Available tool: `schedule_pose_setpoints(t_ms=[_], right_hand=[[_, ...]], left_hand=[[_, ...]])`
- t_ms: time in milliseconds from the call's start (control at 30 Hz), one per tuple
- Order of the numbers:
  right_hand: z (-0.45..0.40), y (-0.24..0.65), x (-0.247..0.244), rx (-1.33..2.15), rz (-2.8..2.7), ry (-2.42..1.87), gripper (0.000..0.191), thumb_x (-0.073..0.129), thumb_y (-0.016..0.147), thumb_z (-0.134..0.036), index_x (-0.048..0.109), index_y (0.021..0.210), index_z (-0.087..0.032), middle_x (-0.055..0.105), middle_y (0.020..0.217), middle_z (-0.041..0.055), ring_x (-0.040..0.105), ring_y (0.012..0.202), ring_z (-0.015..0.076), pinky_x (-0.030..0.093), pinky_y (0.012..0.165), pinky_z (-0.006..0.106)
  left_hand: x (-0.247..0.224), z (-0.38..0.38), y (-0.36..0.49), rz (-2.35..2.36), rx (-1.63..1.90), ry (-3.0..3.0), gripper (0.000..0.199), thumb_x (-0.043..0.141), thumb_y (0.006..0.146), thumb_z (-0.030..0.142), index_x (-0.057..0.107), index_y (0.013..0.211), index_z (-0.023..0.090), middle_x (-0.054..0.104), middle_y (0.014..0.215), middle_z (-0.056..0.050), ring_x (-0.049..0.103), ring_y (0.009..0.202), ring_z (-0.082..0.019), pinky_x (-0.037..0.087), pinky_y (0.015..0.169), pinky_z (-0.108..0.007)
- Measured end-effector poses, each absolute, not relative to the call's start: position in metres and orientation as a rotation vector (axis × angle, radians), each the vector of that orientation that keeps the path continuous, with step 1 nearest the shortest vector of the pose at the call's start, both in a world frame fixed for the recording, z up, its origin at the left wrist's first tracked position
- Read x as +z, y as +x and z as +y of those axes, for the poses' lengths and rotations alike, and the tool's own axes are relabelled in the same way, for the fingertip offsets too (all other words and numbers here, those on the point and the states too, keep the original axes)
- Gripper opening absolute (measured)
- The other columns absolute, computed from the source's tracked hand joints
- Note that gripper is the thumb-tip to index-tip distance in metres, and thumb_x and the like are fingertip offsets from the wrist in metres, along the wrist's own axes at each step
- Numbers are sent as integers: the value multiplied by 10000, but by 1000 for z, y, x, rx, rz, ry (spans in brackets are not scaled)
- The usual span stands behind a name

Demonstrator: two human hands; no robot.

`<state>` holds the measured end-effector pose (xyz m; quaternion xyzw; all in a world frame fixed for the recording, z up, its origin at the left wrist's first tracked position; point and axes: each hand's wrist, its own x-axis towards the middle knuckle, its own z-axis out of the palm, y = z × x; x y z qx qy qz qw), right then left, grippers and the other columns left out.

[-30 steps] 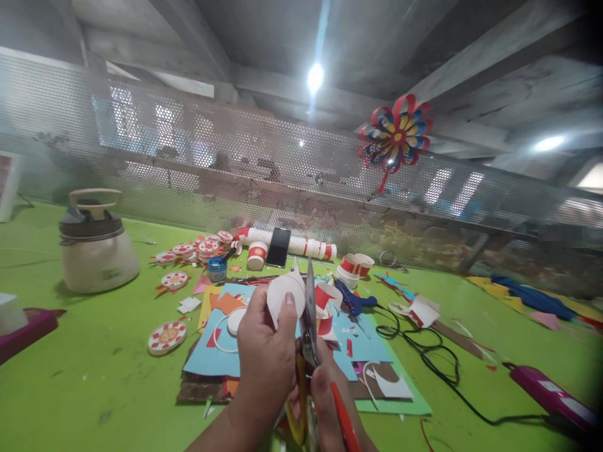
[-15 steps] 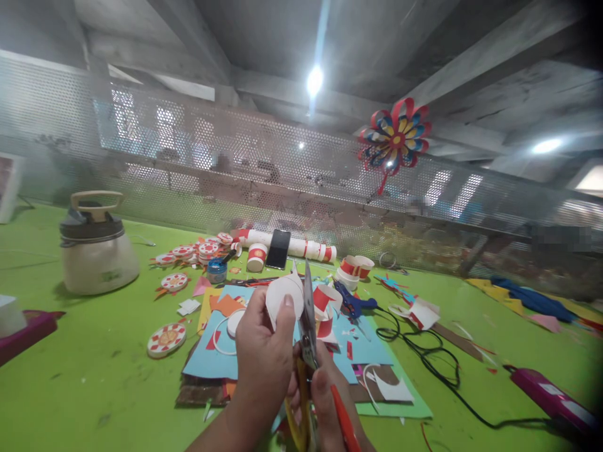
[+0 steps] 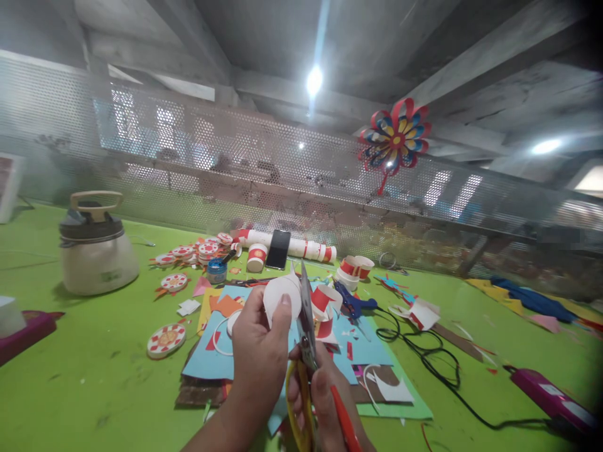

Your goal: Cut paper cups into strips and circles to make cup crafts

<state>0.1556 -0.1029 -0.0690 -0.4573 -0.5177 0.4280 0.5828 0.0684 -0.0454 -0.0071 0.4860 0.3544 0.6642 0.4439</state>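
A white paper disc (image 3: 276, 300) is pinched in my left hand (image 3: 259, 351), with the thumb lying on its face. My right hand (image 3: 326, 392) grips a pair of scissors (image 3: 307, 311) with one yellow and one red handle. The blades point up and away along the disc's right edge. A thin pointed strip of white paper (image 3: 293, 274) sticks up at the disc's top. Below both hands lie sheets of light blue paper (image 3: 207, 355). Cut red and white paper cup pieces (image 3: 325, 300) lie just right of the blades.
A blue glue gun (image 3: 353, 301) trails a black cord toward a purple power strip (image 3: 549, 395). Behind the hands are a phone (image 3: 279, 250), a paper cup (image 3: 257, 257) and a blue jar (image 3: 217, 270). Decorated discs (image 3: 166, 339) and a large jug (image 3: 98, 257) stand left.
Both hands, with the disc and the scissors, have shifted slightly left. The scissors' yellow handle loop has moved a little away from the red one.
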Motion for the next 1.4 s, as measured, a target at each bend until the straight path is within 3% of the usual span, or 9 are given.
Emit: schedule_pose_setpoints(t_ms=[233,633,1400], right_hand=[[-102,156,-72,1027,-1180,-1106,629,390,794,-777,535,989,-197,469,594,-49,339,430,43,272,409,160],[-105,153,-66,1066,-1134,-1087,625,398,776,-791,530,954,-206,439,577,-57,303,422,48,253,406,173],[-104,151,-76,1052,-1049,-1146,688,411,744,-811,536,984,-178,446,572,-52,337,460,49,232,422,151]], left_hand=[[-12,-44,68,852,1600,1168,185,613,780,356,540,742,190,579,621,46,479,512,-105,445,545,-232],[-13,-42,68,896,1595,1203,206,604,793,378,525,731,198,465,554,72,412,470,-89,368,491,-211],[-10,-37,62,844,1607,1162,175,632,761,323,536,709,186,500,587,61,414,489,-86,363,486,-200]])
